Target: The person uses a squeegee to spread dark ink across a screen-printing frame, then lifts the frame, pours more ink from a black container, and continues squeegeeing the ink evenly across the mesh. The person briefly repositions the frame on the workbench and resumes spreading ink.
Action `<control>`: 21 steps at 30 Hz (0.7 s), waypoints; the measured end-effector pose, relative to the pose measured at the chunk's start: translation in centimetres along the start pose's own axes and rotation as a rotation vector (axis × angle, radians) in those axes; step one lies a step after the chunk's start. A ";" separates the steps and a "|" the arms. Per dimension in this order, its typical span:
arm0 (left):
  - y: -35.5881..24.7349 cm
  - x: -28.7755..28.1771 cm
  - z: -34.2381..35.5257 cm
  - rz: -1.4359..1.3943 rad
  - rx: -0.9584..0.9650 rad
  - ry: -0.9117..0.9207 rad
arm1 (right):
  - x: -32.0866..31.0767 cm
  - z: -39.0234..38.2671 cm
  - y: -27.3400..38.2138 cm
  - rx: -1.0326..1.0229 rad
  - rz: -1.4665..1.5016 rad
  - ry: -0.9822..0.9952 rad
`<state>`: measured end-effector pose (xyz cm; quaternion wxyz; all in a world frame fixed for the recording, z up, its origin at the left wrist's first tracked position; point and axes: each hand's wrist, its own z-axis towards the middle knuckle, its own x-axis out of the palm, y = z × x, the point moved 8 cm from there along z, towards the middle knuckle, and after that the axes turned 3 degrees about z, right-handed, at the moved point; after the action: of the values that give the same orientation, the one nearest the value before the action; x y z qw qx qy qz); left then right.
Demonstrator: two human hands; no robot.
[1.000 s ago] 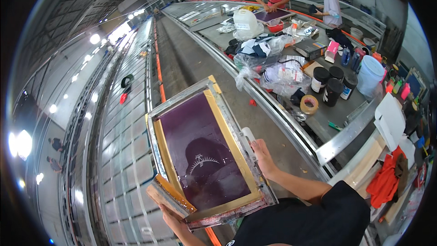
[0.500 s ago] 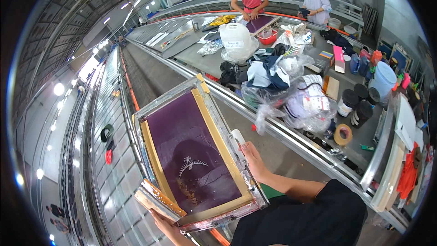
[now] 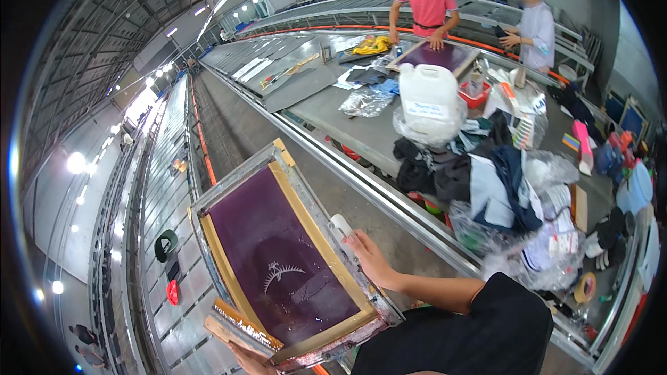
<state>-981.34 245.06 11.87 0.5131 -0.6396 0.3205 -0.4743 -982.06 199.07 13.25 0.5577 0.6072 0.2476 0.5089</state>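
A screen printing frame (image 3: 367,317) with purple mesh (image 3: 253,210) and tan tape along its inner edges is tilted in front of me. A pale spiky curved design (image 3: 285,272) shows on the lower mesh, with wet specks below it. At the lower left corner, my left hand (image 3: 251,360) is closed round a wooden squeegee (image 3: 240,335) with an orange-brown blade, pressed against the frame; some fingers are hidden. On the frame's right side, my right hand (image 3: 369,258) is closed round a white handle-like piece (image 3: 340,225).
Right of me, a long table (image 3: 347,135) bears a white jug (image 3: 429,97), dark clothes (image 3: 500,191), plastic bags and a tape roll (image 3: 585,287). A person in pink (image 3: 431,7) leans over another purple screen (image 3: 451,57). A cap (image 3: 165,245) lies on the left table.
My view has swung so that the right table's things sit further right and lower. The frame sits slightly lower left, still in both hands. One hand of the person in pink has moved aside.
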 end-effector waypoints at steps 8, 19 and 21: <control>3.5 7.3 18.5 0.039 -0.011 -0.105 | 7.5 19.8 -7.4 0.128 0.032 0.073; 3.4 18.8 48.0 0.117 -0.046 -0.026 | 16.7 43.3 -10.0 0.059 0.008 -0.092; 3.9 20.7 52.5 0.129 -0.052 -0.011 | 17.3 46.9 -11.9 0.039 0.000 -0.136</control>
<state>-924.76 243.93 12.70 0.5275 -0.6333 0.3703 -0.4285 -930.75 197.14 14.65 0.5611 0.6512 0.2191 0.4616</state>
